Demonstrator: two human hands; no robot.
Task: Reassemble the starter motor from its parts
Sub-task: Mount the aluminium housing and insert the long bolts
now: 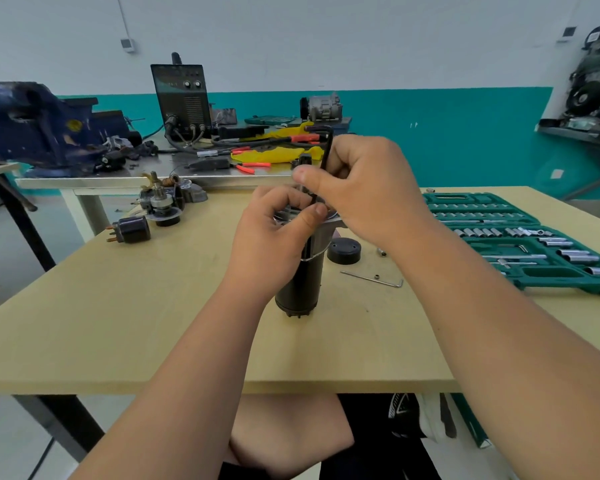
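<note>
Well left of the fingers, a solenoid (132,230) and other loose parts lie on the table (153,323), not yet fitted.

The left hand (274,233) has its fingers (284,199) curled round the top rim of the motor (298,289), which stands upright on its narrow end directly below them. That footing looks small. If this grip slackens while torque goes in, the motor could twist or tip.

Just right of those fingers, the right hand (371,192) pinches a black hex key (329,147), its long leg pointing down into the motor's top. The tip and the fastener are hidden behind the fingers, so I cannot tell whether it is seated. A key held off-vertical could cam out and round the socket, or start the thread crooked.

Below and right of the fingers, a black cap (343,251), a thin key (357,275) and a small screw (377,276) lie loose. A forearm sweeping across could knock the screw off the table.

Far right lies the open socket set (520,237).
</note>
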